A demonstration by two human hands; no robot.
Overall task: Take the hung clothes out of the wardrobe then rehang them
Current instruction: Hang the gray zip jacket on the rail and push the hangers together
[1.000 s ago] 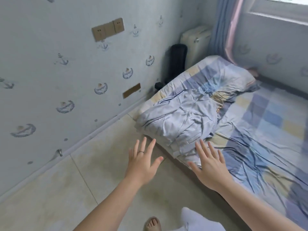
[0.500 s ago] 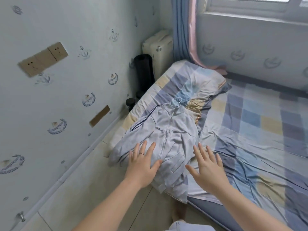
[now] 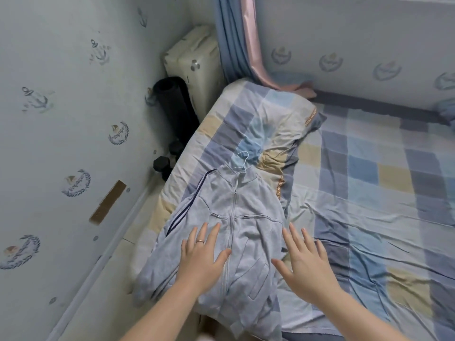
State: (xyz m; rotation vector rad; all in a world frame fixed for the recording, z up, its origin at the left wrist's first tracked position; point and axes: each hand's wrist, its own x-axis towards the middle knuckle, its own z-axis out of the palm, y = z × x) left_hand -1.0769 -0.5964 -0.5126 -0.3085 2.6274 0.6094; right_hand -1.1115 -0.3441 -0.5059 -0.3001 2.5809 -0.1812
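A light grey zip-up jacket (image 3: 236,212) with dark sleeve stripes lies front-up along the left edge of the bed (image 3: 369,193), its hem hanging over the corner. The pale blue hook of a hanger (image 3: 242,160) sticks out at its collar. My left hand (image 3: 202,257), wearing a ring, hovers open with fingers spread over the jacket's left front. My right hand (image 3: 302,262) is open too, fingers spread, over the jacket's right edge and the sheet. Neither hand holds anything.
A checked pillow (image 3: 268,119) lies at the head of the bed. A rolled black mat (image 3: 174,104), dark dumbbells (image 3: 162,164) and a cream appliance (image 3: 194,62) stand in the corner by the left wall. Blue and pink curtains (image 3: 236,38) hang behind.
My view has swung right and nearer the bed. Both open hands have moved forward from over the floor to over the jacket's lower part.
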